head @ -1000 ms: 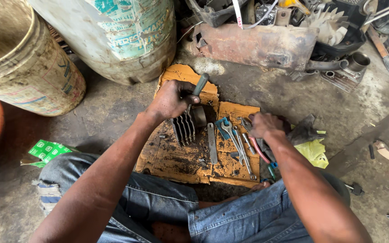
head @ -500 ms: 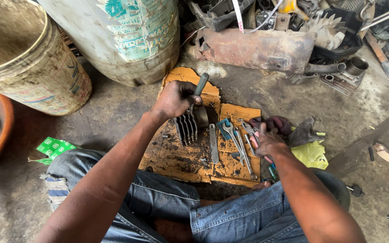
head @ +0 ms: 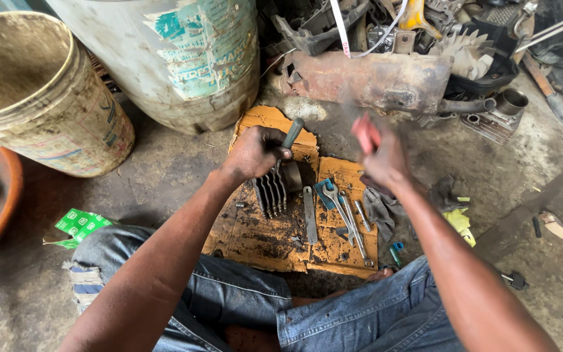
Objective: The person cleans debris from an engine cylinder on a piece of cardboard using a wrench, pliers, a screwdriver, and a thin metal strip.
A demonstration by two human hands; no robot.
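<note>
Left hand (head: 255, 153) grips grey rod (head: 292, 132) against finned metal block (head: 272, 193); right hand (head: 379, 153) blurred, grip unclear; greasy cardboard (head: 262, 238) beneath.

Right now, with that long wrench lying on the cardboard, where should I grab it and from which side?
Grip the long wrench at mid-shaft, coming from above. It lies flat on the cardboard, other tools crowd both sides, and the bare shaft between its ends is probably the easiest part to pinch.

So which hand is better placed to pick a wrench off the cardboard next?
Probably the right hand: it is raised and blurred, gripping something reddish, but it hovers just above the wrenches. The left hand is occupied, gripping a grey-handled tool against the finned metal part.
</note>
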